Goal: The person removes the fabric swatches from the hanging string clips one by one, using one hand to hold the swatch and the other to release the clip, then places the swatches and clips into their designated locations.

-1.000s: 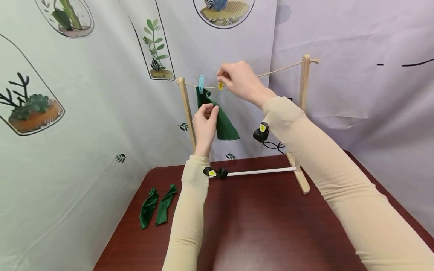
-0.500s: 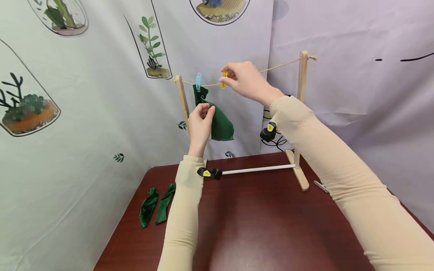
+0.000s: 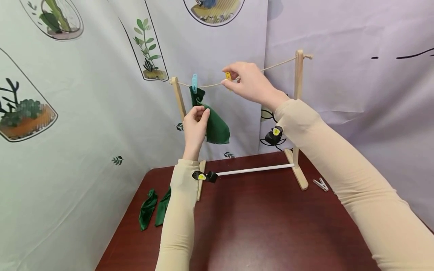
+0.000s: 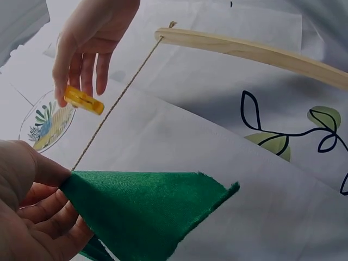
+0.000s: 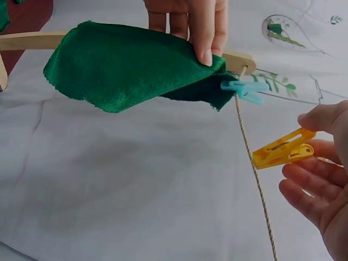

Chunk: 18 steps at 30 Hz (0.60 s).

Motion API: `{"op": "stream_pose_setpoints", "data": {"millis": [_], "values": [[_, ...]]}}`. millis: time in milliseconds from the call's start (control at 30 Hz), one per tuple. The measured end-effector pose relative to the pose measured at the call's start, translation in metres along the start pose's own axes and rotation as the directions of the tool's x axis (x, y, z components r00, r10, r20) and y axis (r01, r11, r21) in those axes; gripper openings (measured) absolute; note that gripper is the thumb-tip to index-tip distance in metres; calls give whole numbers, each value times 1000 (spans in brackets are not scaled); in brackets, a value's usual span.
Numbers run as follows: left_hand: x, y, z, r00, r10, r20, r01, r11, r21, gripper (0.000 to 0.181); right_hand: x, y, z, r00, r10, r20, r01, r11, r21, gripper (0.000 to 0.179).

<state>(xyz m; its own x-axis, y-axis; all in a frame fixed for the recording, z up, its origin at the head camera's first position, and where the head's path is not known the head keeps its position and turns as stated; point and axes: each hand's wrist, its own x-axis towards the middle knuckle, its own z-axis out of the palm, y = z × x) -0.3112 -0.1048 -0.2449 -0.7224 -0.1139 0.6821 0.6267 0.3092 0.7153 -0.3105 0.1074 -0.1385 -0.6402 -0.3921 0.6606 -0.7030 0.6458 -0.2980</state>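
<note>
My left hand [image 3: 195, 130] pinches a green cloth [image 3: 217, 127] by its upper part, between thumb and fingers. A light blue clothespin [image 3: 194, 83] clips one corner of that cloth to the rope [image 3: 213, 86], close to the left post. In my right hand [image 3: 252, 82] is a yellow clothespin [image 5: 281, 149], pinched by its handle end. Its tip lies beside the rope in the right wrist view; whether they touch I cannot tell. The loose end of the cloth [image 4: 152, 212] spreads out past the left fingers in the left wrist view.
The rope runs between a left wooden post [image 3: 179, 98] and a right wooden post [image 3: 298, 75], joined low down by a white rod [image 3: 254, 170]. Two green cloths [image 3: 148, 210] lie on the table's left [image 3: 257, 226]. A white clothespin [image 3: 320, 184] lies by the right foot.
The yellow clothespin, held in my right hand, has moved right along the rope, away from the blue one. My left hand keeps its pinch on the cloth, whose loose end has swung a little.
</note>
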Motion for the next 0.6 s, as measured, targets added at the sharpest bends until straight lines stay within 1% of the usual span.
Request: {"op": "stream_pose_setpoints", "data": {"millis": [133, 233, 433, 600], "values": [[-2, -2, -5, 1000, -4, -9, 4, 1000, -8, 22, -4, 1, -3, 1000, 10, -11, -9, 1000, 19, 42], [-3, -2, -11, 1000, -3, -19, 3, 1000, -10, 22, -8, 3, -8, 1000, 23, -20, -23, 999, 35, 43], [-7, -1, -32, 1000, -4, -28, 3, 1000, -24, 25, -20, 9, -14, 998, 36, -48, -33, 998, 61, 42], [-8, 1, -48, 999, 0, -40, -1, 1000, -28, 28, -29, 13, -18, 996, 18, -91, -12, 998, 65, 39]]}}
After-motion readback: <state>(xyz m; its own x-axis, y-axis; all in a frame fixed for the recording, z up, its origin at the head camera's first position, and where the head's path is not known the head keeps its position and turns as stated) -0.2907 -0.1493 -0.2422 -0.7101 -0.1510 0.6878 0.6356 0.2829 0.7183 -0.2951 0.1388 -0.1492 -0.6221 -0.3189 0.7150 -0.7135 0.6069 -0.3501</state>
